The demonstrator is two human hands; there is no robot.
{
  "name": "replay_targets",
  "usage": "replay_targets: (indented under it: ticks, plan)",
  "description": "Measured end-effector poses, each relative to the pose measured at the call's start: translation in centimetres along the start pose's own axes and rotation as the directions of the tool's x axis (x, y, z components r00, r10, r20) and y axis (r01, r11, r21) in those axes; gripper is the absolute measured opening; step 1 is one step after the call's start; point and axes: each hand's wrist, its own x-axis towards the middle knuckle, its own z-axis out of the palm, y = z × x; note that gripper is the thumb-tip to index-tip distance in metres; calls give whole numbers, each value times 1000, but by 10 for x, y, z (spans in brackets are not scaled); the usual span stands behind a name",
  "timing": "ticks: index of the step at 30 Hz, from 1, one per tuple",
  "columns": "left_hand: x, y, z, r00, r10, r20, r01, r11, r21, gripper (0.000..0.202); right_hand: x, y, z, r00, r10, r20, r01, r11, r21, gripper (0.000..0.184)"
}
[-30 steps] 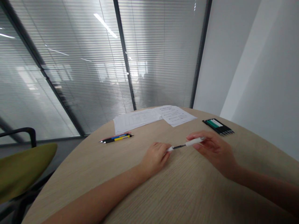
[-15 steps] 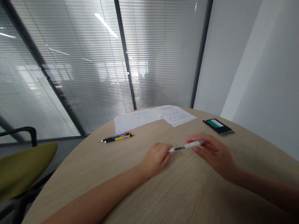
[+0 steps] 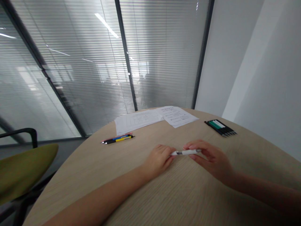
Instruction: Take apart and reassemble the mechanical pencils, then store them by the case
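Just above the wooden table [image 3: 145,191], I hold the two parts of a white pen between my hands. My left hand [image 3: 158,158] is closed on the pen's front part [image 3: 174,153], whose tip is hidden by the fingers. Thumb and fingers of my right hand [image 3: 211,160] pinch the white pen barrel [image 3: 189,152]. A short dark stretch of the refill [image 3: 179,153] shows between the two parts, which lie nearly in line.
Several pens, among them a yellow and black pen [image 3: 119,139], lie to the left. Printed papers [image 3: 141,119] cover the table's far side. A flat pack of black pens [image 3: 221,128] lies at the right. A green chair [image 3: 28,166] stands left of the table.
My right hand has moved left and slightly down with the barrel, so less of the dark refill shows. The pen is more level now; my left hand has stayed almost still.
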Motion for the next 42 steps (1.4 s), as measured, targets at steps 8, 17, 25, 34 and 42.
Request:
replay_targets:
  ticks: [8,17,25,34,42]
  plan:
    - [-1,-2,1,1000,15,-6,-15,1000,-4,13,1,1,2,999,-41,25,41,999,-26,18]
    - [0,-3,3,999,-34,-38,33,999,-25,13,3,-3,0,994,-111,1,110,990,-90,19]
    - [0,-7,3,996,-25,-91,14,992,-123,9,4,-4,0,980,-197,-3,193,962,-193,16]
    - [0,-7,2,992,34,-122,-45,995,-91,8,2,-3,2,983,-181,35,184,970,-159,16]
    - [-1,-7,2,995,42,-92,-48,997,-61,11,2,-4,2,982,-181,59,188,969,-160,17]
